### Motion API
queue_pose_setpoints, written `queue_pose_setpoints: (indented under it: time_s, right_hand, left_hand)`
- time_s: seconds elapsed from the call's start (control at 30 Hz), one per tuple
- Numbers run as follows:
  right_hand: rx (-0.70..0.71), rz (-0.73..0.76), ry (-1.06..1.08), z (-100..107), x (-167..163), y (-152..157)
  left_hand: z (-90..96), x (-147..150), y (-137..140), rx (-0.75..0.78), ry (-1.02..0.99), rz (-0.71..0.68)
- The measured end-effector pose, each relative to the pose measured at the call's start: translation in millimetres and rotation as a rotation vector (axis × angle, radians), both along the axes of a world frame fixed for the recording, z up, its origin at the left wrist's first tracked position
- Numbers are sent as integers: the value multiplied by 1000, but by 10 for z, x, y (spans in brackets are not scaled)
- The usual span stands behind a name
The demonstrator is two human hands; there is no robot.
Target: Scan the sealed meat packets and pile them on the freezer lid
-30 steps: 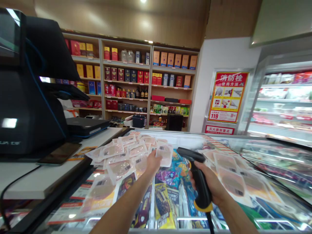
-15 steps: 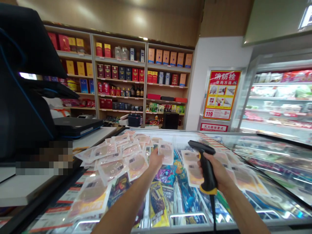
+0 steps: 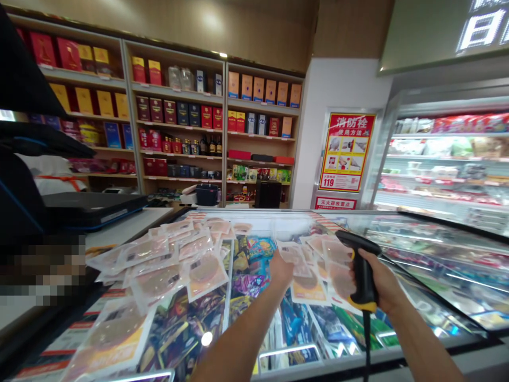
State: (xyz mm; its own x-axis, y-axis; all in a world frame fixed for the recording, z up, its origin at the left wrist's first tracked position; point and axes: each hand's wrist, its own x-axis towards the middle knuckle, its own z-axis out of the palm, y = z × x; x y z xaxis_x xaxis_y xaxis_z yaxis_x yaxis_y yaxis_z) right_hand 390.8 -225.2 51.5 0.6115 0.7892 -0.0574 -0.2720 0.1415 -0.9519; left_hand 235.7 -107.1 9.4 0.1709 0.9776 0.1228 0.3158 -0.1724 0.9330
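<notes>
My left hand (image 3: 281, 268) grips a flat clear food packet (image 3: 295, 255) by its left edge, above other packets on the freezer's glass top. Wrapped in my right hand (image 3: 384, 278) is a black and yellow barcode scanner (image 3: 363, 276), its head pointing left and its cable hanging down. Behind and beside the scanner lie more such packets (image 3: 338, 265). A larger pile of packets (image 3: 153, 249), round pale contents showing through, spreads over the left of the glass. One packet (image 3: 113, 334) with an orange lower part lies closer to me.
Under the glass of the chest freezer (image 3: 254, 212) are colourful bagged goods (image 3: 178, 329). A counter (image 3: 147, 223) with a dark flat device (image 3: 95, 209) borders the left. Shelves of boxes (image 3: 178, 114) line the back wall, and a refrigerated display (image 3: 449, 159) stands at right.
My left hand has carried its packet rightward, from the gap between the piles to over the right group. The scanner, still in my right hand, has shifted right in view; the camera has turned slightly.
</notes>
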Motion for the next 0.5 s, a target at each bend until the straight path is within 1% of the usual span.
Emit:
queue_pose_setpoints:
  time_s: [0.17,0.3,0.4,0.5]
  right_hand:
    - [-23,-32,32,-48,77,-59]
    - [-11,-6,25,-49,-3,-51]
    - [-7,25,25,-35,-125,-2]
    - [-28,73,42,-26,-305,73]
  left_hand:
    - [-26,44,-43,113,170,14]
    - [19,-100,-20,177,316,24]
    - [97,-399,40,236,417,26]
    - [174,-879,122,292,516,62]
